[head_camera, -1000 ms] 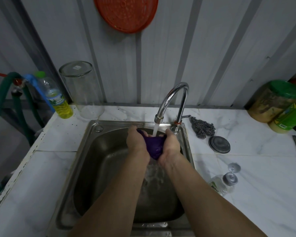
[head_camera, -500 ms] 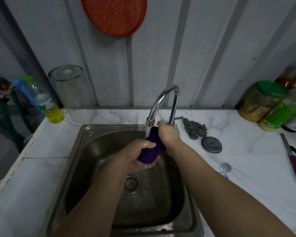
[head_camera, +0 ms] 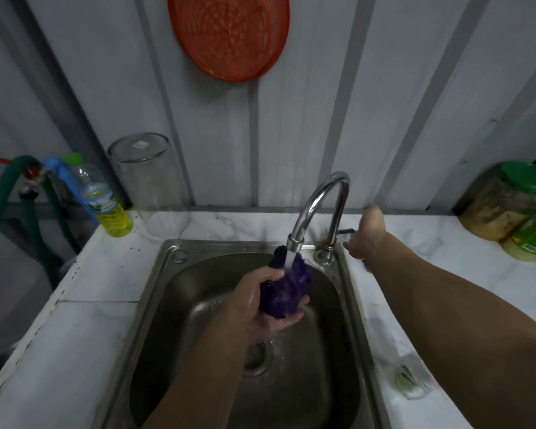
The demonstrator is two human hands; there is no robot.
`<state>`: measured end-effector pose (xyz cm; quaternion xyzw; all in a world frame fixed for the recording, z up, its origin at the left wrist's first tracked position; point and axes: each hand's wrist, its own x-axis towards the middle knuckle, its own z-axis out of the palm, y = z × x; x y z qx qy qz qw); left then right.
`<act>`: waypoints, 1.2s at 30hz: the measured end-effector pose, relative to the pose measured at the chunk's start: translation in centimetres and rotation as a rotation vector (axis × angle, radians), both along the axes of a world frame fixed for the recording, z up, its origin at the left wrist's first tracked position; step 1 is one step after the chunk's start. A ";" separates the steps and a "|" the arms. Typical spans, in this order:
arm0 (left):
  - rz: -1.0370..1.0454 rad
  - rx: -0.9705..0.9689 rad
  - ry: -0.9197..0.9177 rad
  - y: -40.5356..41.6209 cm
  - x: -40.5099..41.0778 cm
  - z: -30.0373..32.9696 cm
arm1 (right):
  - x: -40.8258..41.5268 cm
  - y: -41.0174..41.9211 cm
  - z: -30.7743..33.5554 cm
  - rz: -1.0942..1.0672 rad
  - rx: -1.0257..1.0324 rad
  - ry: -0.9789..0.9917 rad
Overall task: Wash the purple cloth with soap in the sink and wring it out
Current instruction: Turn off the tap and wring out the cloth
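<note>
The purple cloth is bunched up and wet, cupped in my left hand over the steel sink. Water runs from the curved chrome tap straight onto the cloth. My right hand is off the cloth, out to the right of the tap's base, with its fingers closed on the tip of the small dark tap lever and its thumb raised. The hand is blurred. No soap suds show on the cloth.
A bottle of yellow liquid and an upturned clear jar stand at the back left. Green-lidded jars stand back right. A small clear bottle lies right of the sink. A green hose hangs at left, an orange strainer on the wall.
My right hand let go of the cloth and moved right to the tap lever. My left hand alone now holds the cloth under the stream.
</note>
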<state>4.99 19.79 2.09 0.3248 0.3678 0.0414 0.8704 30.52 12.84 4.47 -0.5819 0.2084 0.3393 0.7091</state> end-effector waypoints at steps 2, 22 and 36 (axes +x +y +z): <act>-0.018 0.014 0.014 0.3 -0.1 -0.2 | 0.0 0.1 -0.6 -0.055 0.073 0.071; -0.016 -0.026 0.005 -0.8 0.2 -0.3 | -2.5 0.0 -0.1 0.167 -0.024 -0.159; 0.003 -0.305 -0.163 -3.4 -1.2 2.6 | -14.2 -4.9 -4.1 0.699 0.645 -0.118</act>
